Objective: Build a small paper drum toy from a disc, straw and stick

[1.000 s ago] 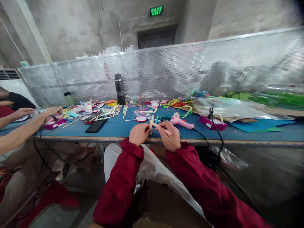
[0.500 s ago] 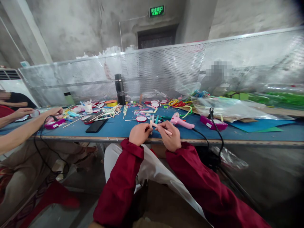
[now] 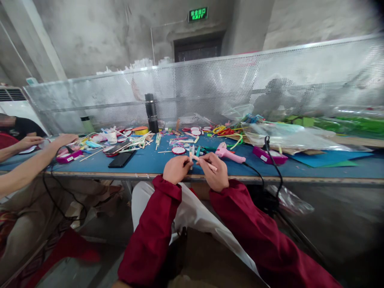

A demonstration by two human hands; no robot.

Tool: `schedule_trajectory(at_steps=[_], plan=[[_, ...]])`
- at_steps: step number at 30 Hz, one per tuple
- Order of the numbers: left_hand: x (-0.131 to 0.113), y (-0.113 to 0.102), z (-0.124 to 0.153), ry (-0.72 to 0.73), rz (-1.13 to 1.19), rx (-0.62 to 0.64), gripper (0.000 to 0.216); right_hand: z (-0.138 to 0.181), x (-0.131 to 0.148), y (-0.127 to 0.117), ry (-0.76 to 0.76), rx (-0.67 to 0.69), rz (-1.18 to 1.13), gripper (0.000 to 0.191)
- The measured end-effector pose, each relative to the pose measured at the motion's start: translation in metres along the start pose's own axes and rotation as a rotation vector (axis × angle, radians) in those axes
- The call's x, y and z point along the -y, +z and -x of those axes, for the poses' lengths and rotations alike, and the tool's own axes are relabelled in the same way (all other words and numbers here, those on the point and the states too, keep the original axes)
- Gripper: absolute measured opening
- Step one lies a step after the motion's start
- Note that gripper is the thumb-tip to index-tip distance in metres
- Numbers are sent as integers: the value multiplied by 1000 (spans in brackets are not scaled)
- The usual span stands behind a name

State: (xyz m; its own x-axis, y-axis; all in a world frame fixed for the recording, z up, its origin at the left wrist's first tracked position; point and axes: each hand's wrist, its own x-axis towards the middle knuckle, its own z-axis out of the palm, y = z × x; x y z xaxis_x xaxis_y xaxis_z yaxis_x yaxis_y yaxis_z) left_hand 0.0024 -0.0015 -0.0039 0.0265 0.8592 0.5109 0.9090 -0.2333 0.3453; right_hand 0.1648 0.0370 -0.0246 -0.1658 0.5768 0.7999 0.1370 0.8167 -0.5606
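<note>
Close to the table's front edge, my left hand (image 3: 176, 169) pinches a small pale flat stick (image 3: 191, 153) that stands roughly upright. My right hand (image 3: 215, 173) is closed around a slim pale-pink stick-like piece (image 3: 213, 167), whose exact kind I cannot make out. The front end of that piece meets or nearly meets the flat stick; my fingers hide part of both. Just beyond my hands are a round white disc with a red rim (image 3: 179, 150) and some teal pieces (image 3: 198, 150). A pink hot glue gun (image 3: 229, 153) lies beside my right hand.
Purple boxes (image 3: 270, 156) with black cables sit on the blue tabletop (image 3: 306, 170). A black phone (image 3: 121, 159), piled sticks (image 3: 136, 143) and a black bottle (image 3: 151, 113) stand to the left. Plastic bags (image 3: 288, 136) lie right. A co-worker's arms (image 3: 36, 162) reach in at left.
My hands and what they hold look the same. At the left, the co-worker's nearer hand has shifted slightly, away from the purple box.
</note>
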Motion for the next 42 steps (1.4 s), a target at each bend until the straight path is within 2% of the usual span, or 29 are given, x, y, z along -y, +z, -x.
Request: schedule_trajectory(at_steps=[17,42], plan=[[1,1,0,3,-12,1,28,0,1,1,23,-36,4,13],[1,1,0,10,11,-7,28,-1,0,1,-2,2,19,13]])
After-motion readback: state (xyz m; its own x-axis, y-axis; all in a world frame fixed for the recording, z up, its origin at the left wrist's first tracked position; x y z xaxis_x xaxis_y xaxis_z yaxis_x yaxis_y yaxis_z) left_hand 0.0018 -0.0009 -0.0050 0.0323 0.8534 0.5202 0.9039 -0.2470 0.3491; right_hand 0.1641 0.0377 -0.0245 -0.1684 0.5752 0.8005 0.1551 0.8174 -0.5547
